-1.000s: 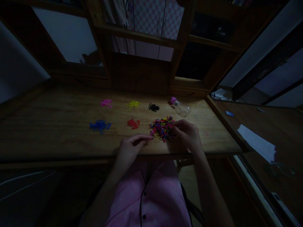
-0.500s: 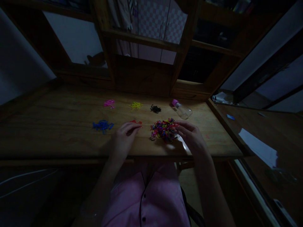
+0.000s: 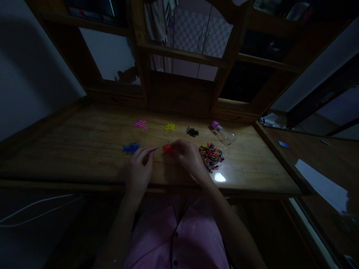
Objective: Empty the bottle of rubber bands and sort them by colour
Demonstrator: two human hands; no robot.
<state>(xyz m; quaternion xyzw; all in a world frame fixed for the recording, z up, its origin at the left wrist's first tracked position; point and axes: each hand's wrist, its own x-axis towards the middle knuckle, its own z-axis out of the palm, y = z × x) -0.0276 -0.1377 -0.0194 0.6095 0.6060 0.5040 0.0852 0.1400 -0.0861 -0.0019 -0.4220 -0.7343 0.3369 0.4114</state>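
Note:
Small coloured rubber bands lie sorted in piles on the wooden desk. My right hand [image 3: 187, 154] is over the red rubber bands [image 3: 168, 149], its fingertips closed at the pile and partly hidden behind the knuckles. Between the red pile and the blue rubber bands [image 3: 131, 148] is my left hand [image 3: 141, 168], thumb and fingers drawn together, with nothing visible at the tips. A larger pile of mixed-colour rubber bands [image 3: 211, 157] sits right of my right hand, partly covered by it.
Farther back are pink [image 3: 140, 124], yellow [image 3: 169, 127] and black rubber bands [image 3: 192, 132]. A clear bottle with a pink cap [image 3: 224, 135] lies on its side at the back right. Wooden shelving [image 3: 179, 89] rises behind the desk [image 3: 92, 149]. White papers [image 3: 321, 183] lie on the right-hand surface.
My right hand has moved left from the mixed pile to the red pile, carrying a red rubber band. My left hand has drawn back leftward from the red pile. The view has shifted slightly.

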